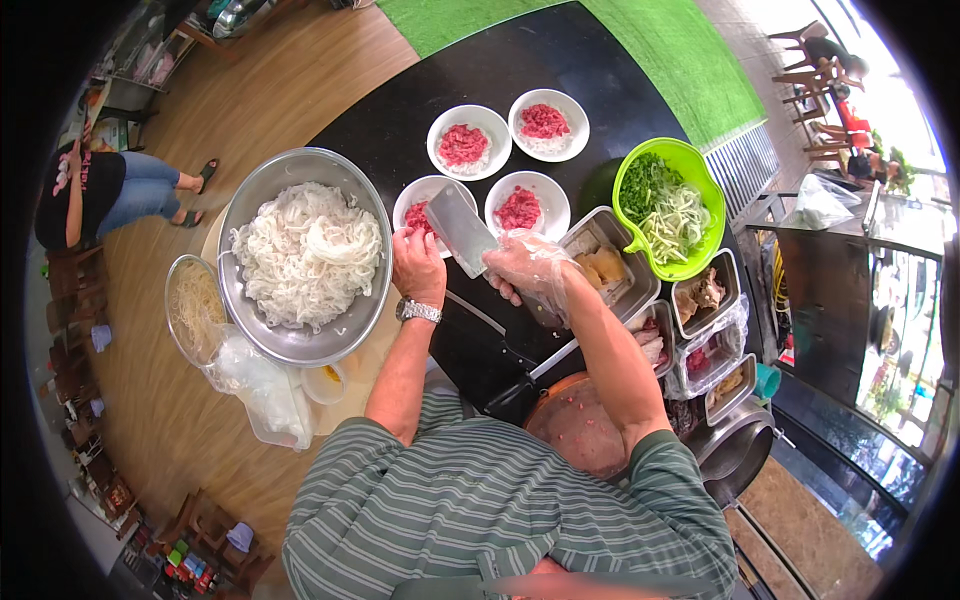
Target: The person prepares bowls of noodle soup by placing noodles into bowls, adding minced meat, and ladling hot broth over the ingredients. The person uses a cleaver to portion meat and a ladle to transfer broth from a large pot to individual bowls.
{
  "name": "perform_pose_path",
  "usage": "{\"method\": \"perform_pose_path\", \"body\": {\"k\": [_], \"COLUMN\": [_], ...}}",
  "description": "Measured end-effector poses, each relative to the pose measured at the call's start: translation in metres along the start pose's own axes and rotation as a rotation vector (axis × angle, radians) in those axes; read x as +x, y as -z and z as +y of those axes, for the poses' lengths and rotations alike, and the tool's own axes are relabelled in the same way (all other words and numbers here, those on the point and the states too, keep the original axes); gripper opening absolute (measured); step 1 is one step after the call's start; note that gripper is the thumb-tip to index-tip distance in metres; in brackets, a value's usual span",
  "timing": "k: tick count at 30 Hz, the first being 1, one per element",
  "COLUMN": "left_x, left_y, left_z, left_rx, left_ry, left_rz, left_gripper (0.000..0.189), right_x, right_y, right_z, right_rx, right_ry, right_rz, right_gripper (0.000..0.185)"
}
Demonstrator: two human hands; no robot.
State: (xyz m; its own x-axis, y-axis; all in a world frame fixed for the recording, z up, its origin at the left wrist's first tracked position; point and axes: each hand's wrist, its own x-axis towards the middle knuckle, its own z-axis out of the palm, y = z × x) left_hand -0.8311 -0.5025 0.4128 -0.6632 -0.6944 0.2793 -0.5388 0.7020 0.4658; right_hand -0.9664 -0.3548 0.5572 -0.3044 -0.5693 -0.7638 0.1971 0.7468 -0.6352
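Note:
My right hand (529, 264), in a clear plastic glove, grips a cleaver (463, 227) whose broad blade reaches over the front left bowl (405, 196). My left hand (418, 262), bare with a watch at the wrist, has its fingers at that bowl's near rim; whether they pinch it I cannot tell. Minced red meat shows in it beside the blade. Three more white bowls, front right (551, 196), back left (450, 116) and back right (574, 112), hold minced meat; white noodles show under it in the back two. A large steel bowl (229, 281) of white noodles stands left of my left hand.
A green basket (716, 187) holds chopped herbs and sliced vegetables. Steel containers (646, 289) with meats stand at the right. Knives (480, 315) lie on the black table (570, 45) before me, near a round chopping board (577, 427). A person (112, 187) stands at the far left.

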Motion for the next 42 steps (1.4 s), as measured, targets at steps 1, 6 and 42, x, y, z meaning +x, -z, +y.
{"method": "perform_pose_path", "body": {"k": [1,6,42], "left_x": [0.0,-0.002,0.011], "left_y": [0.001,0.002,-0.012], "left_z": [-0.001,-0.005,-0.002], "left_rx": [0.003,-0.097,-0.134], "left_ry": [-0.013,0.057,-0.053], "left_rz": [-0.026,-0.011,0.047], "left_gripper": [0.016,0.02,0.042], "right_x": [0.002,0.002,-0.081], "right_y": [0.0,-0.001,-0.03], "right_z": [-0.003,-0.011,0.044], "right_rx": [-0.047,-0.05,0.33], "right_ry": [-0.002,-0.035,-0.026], "right_rz": [-0.01,-0.002,0.199], "right_gripper": [0.035,0.031,0.027]}}
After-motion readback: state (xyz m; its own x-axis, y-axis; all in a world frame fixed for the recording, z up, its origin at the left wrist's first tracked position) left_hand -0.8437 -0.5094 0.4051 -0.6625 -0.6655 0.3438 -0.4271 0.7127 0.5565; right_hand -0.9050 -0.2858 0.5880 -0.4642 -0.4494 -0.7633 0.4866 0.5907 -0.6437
